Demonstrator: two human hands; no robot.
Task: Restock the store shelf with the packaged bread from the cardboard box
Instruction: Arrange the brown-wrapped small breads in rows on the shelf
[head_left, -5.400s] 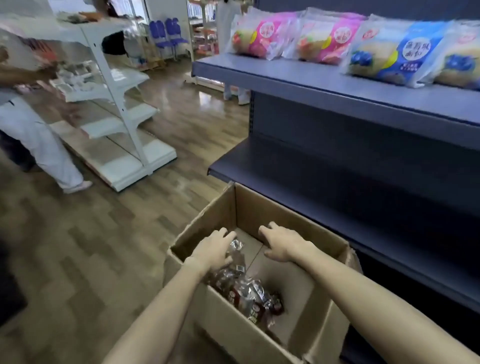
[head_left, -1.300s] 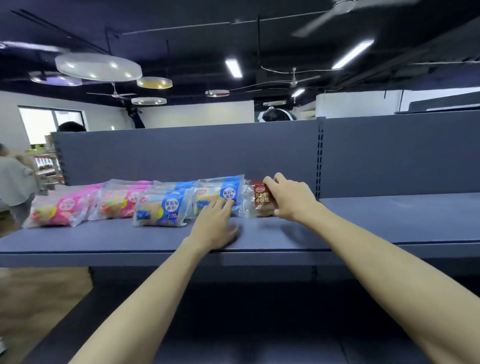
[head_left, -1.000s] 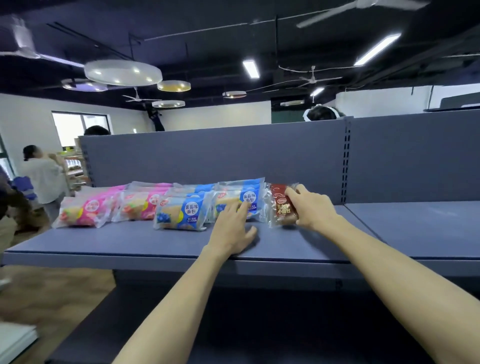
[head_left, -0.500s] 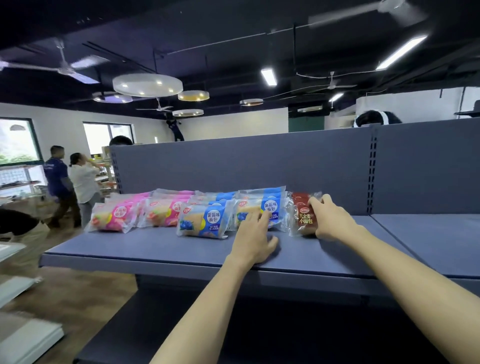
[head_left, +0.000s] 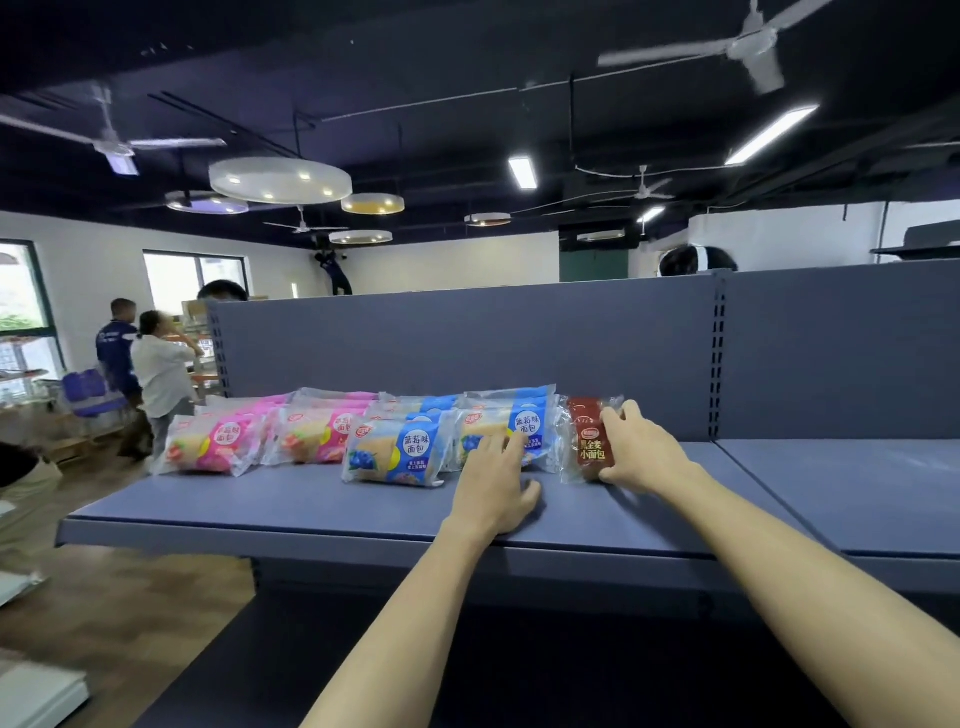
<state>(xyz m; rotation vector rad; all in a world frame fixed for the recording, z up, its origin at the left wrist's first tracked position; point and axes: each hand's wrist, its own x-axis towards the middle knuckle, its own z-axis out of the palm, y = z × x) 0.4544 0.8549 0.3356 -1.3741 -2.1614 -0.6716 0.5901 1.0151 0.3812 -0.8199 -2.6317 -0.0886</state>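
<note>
On the flat grey-blue metal shelf (head_left: 322, 506), the person's right hand (head_left: 641, 451) has its fingers curled round the right side of a small dark red packet of bread with gold lettering (head_left: 589, 439), thumb low at the packet's near corner, so the packet is gripped as it stands on the shelf at the right end of the row. The left hand (head_left: 494, 483) lies palm down on the shelf just left of it, fingers straight and spread, their tips touching the front of the nearest blue-and-white bread packet (head_left: 506, 434); it holds nothing. That blue packet sits just beside the red one, touching or nearly so. A second blue-and-white packet (head_left: 395, 453) lies nearer the shelf edge to the left, with more blue ones stacked behind it. Farther left are pink-and-white bread packets (head_left: 215, 441), also several deep. Behind the row rises the shelf's upright grey back panel (head_left: 467, 343). Far off at the left, two people (head_left: 148, 364) stand beside a window.
</note>
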